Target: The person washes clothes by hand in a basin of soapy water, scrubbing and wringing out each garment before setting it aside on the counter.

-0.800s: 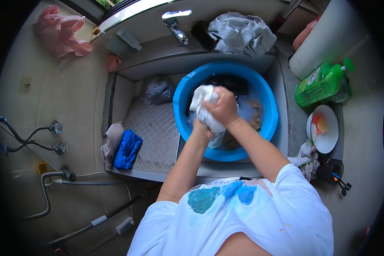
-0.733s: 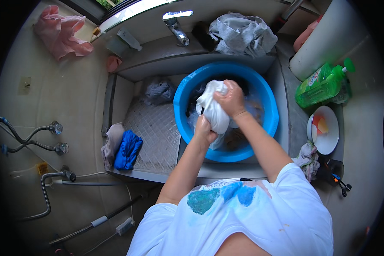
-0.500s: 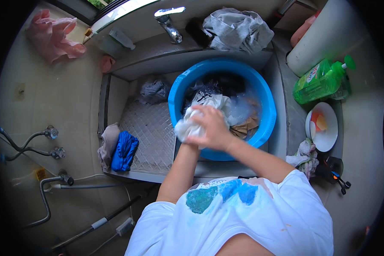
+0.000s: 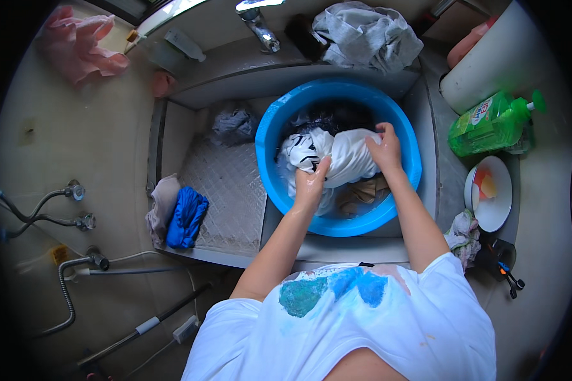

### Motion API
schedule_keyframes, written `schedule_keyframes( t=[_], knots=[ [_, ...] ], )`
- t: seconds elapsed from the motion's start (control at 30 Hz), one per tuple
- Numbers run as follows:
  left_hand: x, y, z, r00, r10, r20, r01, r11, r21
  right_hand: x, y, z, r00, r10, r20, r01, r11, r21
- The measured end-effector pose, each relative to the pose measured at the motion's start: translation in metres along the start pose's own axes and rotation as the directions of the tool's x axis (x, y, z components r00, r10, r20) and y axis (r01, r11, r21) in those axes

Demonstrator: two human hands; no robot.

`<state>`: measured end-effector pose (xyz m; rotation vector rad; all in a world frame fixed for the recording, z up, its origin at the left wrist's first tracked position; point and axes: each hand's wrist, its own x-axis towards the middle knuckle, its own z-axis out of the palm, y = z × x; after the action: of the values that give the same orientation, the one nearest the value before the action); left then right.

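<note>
A white garment with black markings [image 4: 349, 154] lies bunched across a round blue basin [image 4: 270, 187] of water. My left hand [image 4: 310, 183] grips its lower left part, thumb up along the cloth. At the right end my right hand [image 4: 386, 151] has its fingers curled over the fabric. Dark clothes [image 4: 343, 114] soak behind it at the basin's far side. A brown cloth [image 4: 365, 190] shows in the water below the garment, close to my right wrist.
The basin stands in a grey sink beside a ribbed washboard slope [image 4: 225, 190]. Blue cloth [image 4: 187, 218] hangs over the sink's left edge. Grey cloth [image 4: 368, 38] lies by the faucet [image 4: 258, 28]. At right are a green pump bottle [image 4: 486, 127] and a white bowl [image 4: 496, 206].
My hands were together at the basin's left rim, squeezing the white garment. They have moved right and spread apart, and the cloth now stretches between them over the basin's middle.
</note>
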<state>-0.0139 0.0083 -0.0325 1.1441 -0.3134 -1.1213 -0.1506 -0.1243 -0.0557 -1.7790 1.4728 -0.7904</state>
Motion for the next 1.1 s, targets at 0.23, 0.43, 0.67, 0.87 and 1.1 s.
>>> schedule_keyframes(
  t=[0.23,0.43,0.67,0.87,1.1],
  knots=[
    [0.049,-0.074,-0.026,0.989,0.150,0.018,-0.092,0.504,0.859,-0.036,-0.006,0.024,0.808,-0.275,0.521,0.441,0.868,-0.226],
    [0.098,-0.121,-0.075,0.937,-0.338,-0.090,0.139,0.122,0.983,-0.025,0.013,0.067,0.609,0.234,0.758,0.241,0.856,-0.457],
    [0.052,-0.036,-0.017,0.981,-0.188,-0.052,0.133,0.447,0.885,0.001,-0.019,0.016,0.664,-0.034,0.747,0.065,0.998,-0.013],
    [-0.028,0.018,0.031,0.926,-0.046,0.374,-0.324,0.410,0.852,-0.021,-0.056,0.012,0.766,-0.056,0.641,0.055,0.998,0.021],
    [-0.051,0.002,0.000,0.965,-0.257,0.045,0.242,0.948,0.206,-0.043,-0.029,0.006,0.956,-0.073,0.286,-0.010,0.960,0.279]
  ],
)
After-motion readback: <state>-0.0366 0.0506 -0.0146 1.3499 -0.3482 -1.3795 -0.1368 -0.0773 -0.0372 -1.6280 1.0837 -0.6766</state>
